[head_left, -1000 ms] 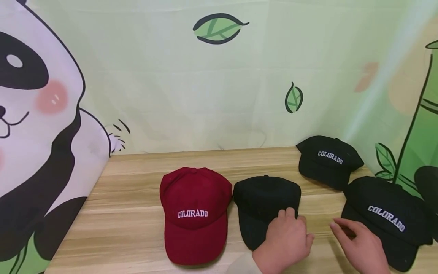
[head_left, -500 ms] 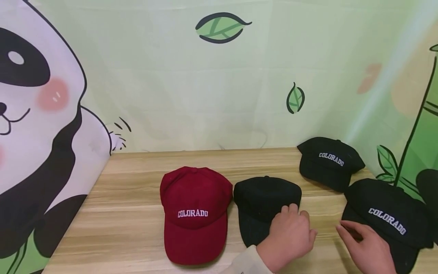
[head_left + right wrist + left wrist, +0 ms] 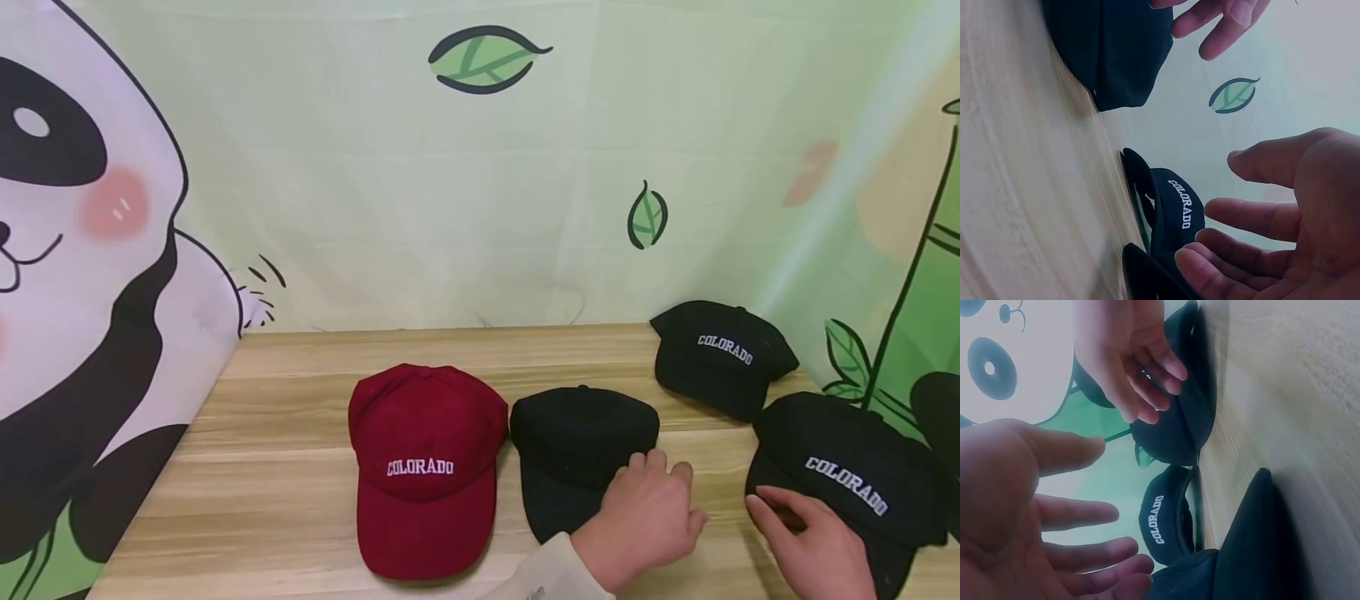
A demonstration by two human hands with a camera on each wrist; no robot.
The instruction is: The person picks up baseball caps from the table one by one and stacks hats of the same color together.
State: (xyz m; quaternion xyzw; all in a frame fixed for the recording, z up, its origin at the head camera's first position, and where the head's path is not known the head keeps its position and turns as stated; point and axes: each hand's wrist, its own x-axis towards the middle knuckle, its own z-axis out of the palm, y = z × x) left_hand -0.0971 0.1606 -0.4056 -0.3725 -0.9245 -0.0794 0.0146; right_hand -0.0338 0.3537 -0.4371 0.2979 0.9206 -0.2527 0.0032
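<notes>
My left hand (image 3: 648, 518) is just off the right side of a plain-looking black cap (image 3: 581, 437), overlapping its brim in the head view. In the left wrist view the fingers (image 3: 1085, 512) are parted and hold nothing. My right hand (image 3: 821, 542) hovers by the brim of a black cap (image 3: 847, 454) lettered COLORADO. Thumb and fingers (image 3: 1254, 219) stand apart in the right wrist view, with nothing between them. A red cap (image 3: 427, 467), also lettered COLORADO, lies left of the first black one.
Farther back on the right lies another black COLORADO cap (image 3: 723, 358), by the corner of the wooden table (image 3: 262, 467). Behind the table hangs a pale green cloth (image 3: 360, 183) printed with a panda, leaves and bamboo.
My left hand has drifted right, from over the middle black cap to its side. The right hand has also shifted a little right. All the caps stay in place.
</notes>
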